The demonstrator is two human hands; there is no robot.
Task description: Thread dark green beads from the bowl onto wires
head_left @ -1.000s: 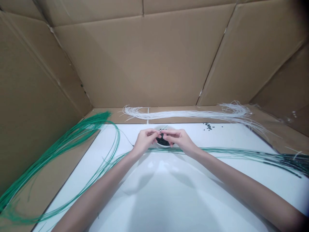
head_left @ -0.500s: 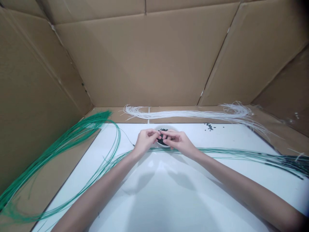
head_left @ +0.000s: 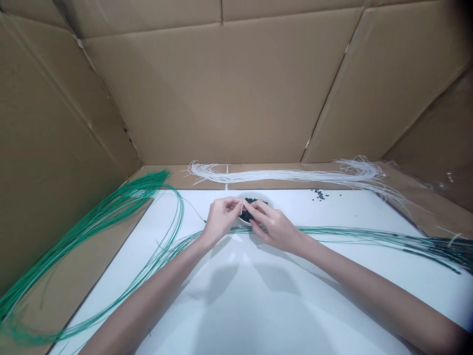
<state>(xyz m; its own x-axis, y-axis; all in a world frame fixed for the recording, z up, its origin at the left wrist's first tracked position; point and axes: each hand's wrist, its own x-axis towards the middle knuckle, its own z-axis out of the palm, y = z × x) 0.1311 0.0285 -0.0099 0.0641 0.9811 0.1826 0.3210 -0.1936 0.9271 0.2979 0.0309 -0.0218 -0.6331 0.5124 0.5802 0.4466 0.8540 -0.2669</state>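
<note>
My left hand (head_left: pixel 220 216) is closed in a pinch at the near left side of a white bowl (head_left: pixel 270 198) full of small black beads (head_left: pixel 247 216). A short piece of thin white strand (head_left: pixel 242 209) shows at its fingertips. My right hand (head_left: pixel 277 226) reaches over the bowl from the right. Its index finger and thumb tips are drawn in, the index tip meeting the left fingertips at the strand. Whether a bead sits between the right fingers is too small to tell. A bundle of green strands (head_left: pixel 325 230) passes under both wrists.
White strands (head_left: pixel 281 175) lie along the back. A thick green bundle (head_left: pixel 92 224) curves at the left. Loose black beads (head_left: pixel 318 195) are scattered on the white board (head_left: pixel 354 209). Strands filled with black beads (head_left: pixel 439 249) lie at the right. Cardboard walls (head_left: pixel 221 88) enclose the board.
My right hand has turned and shifted slightly right and down, baring more of the beads. The white strand now shows more clearly at the fingertips. My left hand has hardly moved.
</note>
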